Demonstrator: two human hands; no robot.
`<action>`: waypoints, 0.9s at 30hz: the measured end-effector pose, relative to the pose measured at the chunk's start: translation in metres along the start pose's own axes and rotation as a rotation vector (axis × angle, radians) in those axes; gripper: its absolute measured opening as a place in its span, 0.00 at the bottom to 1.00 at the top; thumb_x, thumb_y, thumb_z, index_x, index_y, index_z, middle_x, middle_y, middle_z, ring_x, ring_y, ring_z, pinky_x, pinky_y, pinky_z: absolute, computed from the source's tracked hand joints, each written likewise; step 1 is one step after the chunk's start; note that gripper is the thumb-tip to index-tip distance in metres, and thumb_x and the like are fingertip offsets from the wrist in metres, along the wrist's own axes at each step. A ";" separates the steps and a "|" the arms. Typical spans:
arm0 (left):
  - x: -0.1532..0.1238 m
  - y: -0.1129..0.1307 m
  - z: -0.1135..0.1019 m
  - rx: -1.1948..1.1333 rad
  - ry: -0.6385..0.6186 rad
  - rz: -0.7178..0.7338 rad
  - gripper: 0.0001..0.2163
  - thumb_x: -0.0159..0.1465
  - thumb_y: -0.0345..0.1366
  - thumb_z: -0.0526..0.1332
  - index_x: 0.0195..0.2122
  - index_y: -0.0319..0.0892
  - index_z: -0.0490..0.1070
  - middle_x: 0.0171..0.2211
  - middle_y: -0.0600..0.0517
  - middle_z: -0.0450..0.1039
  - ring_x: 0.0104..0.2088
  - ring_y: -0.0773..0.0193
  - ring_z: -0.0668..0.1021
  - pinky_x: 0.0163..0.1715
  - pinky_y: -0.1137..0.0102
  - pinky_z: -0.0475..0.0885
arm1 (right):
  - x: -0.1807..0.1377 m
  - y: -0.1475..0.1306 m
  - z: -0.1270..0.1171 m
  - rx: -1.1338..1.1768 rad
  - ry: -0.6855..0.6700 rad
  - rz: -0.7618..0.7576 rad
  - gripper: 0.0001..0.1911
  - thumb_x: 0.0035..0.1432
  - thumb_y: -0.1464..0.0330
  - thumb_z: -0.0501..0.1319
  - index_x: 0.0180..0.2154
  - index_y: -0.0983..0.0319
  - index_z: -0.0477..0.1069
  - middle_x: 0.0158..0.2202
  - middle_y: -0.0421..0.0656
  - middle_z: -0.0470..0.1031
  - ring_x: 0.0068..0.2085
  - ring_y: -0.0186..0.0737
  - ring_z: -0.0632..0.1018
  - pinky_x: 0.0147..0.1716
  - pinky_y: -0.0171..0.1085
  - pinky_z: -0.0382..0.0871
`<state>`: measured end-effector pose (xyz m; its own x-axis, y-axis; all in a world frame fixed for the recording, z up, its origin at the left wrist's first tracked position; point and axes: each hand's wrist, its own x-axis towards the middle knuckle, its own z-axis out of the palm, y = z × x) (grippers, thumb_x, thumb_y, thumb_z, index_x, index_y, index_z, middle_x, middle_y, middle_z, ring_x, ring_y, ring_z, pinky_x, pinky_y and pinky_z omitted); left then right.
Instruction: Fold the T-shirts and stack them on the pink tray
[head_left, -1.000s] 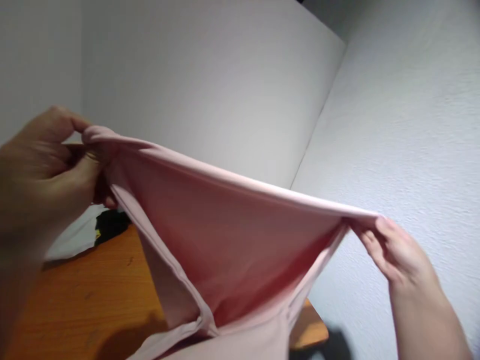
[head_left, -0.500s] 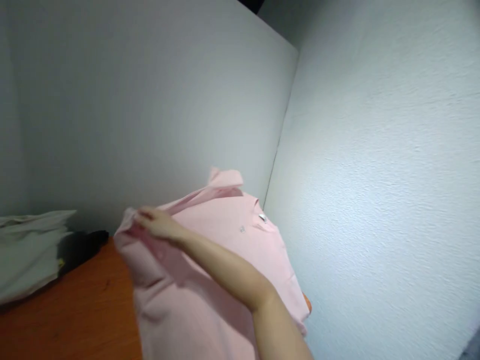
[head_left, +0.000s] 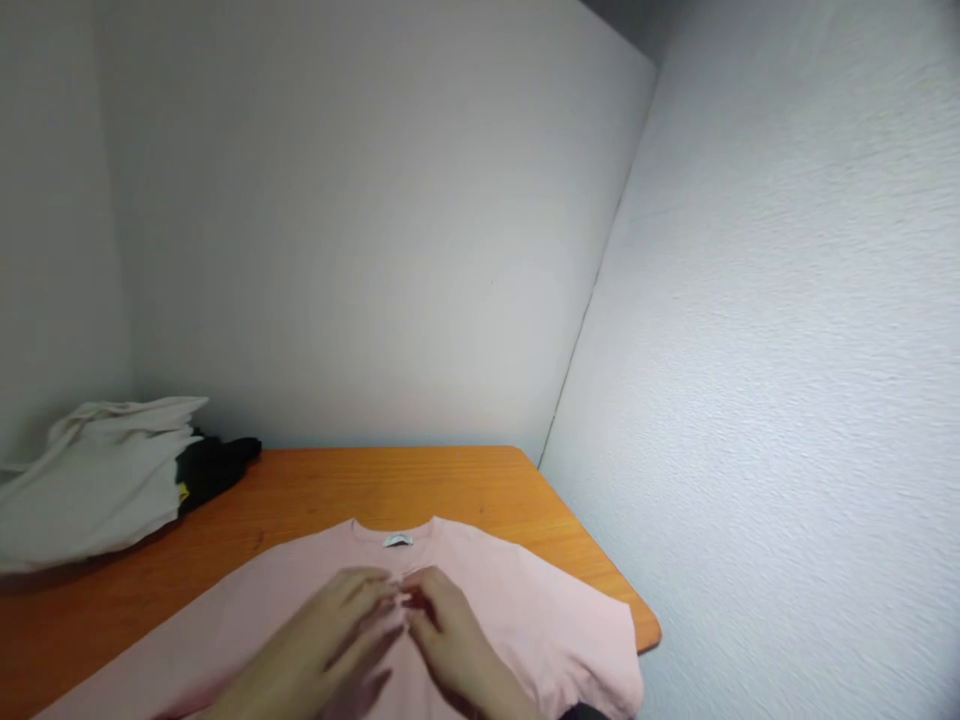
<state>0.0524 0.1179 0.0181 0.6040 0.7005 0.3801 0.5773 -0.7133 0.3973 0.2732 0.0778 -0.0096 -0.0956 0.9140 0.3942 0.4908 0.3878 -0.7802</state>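
A small white neck label (head_left: pixel 398 541) sits inside the collar of the pink shirt (head_left: pixel 525 610), right at the middle of the neckline; it is too small for any writing on it to be read. A tiny yellow tag (head_left: pixel 183 491) shows at the edge of the black garment (head_left: pixel 217 464) on the far left, and nothing can be read on it either.

The pink shirt lies spread flat on the orange wooden table (head_left: pixel 450 485), its round neckline pointing toward the back wall (head_left: pixel 375 220). The cloth is a pale, plain pink with no print visible, and it looks smooth apart from a soft fold near its right sleeve, which reaches the table's right edge beside the textured white side wall (head_left: pixel 787 350).

Both of the person's hands rest on the shirt's chest, just below the neckline. The left hand (head_left: pixel 330 630) lies with its fingers stretched and loosely parted, flat on the cloth. The right hand (head_left: pixel 450 635) lies just beside it, fingertips meeting those of the left at the middle of the shirt. The blur makes it impossible to tell whether the right fingers pinch a bit of fabric or only press on it.

At the table's far left corner a folded pile of off-white cloth (head_left: pixel 97 480) lies against the wall, with the black garment tucked against its right side, well apart from the pink shirt.
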 end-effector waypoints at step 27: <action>-0.007 -0.044 -0.104 0.184 0.320 -0.523 0.11 0.69 0.45 0.45 0.41 0.43 0.57 0.32 0.55 0.66 0.36 0.61 0.74 0.36 0.72 0.64 | -0.060 0.010 -0.182 -0.293 0.678 0.187 0.21 0.63 0.49 0.51 0.35 0.60 0.65 0.31 0.42 0.72 0.35 0.43 0.73 0.35 0.39 0.65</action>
<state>-0.0340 0.1461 0.0847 0.0393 0.9083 0.4164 0.8535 -0.2473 0.4587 0.4413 0.0054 0.0467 0.5185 0.6512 0.5542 0.6653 0.0999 -0.7399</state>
